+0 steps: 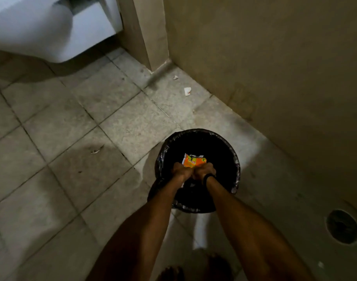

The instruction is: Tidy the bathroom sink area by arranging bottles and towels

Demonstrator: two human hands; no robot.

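Over the bin, floor's right edge: orange packet, both hands clamped on it.
Left hand, right hand; discard likely underway; paper scraps remain; bottles, towels unseen.

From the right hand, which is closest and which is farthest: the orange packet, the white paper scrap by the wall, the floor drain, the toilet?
Measured from the right hand:
1. Orange packet, in its grip over the bin.
2. White paper scrap, on the floor ahead by the wall.
3. Floor drain, to the right.
4. Toilet, far ahead on the left.
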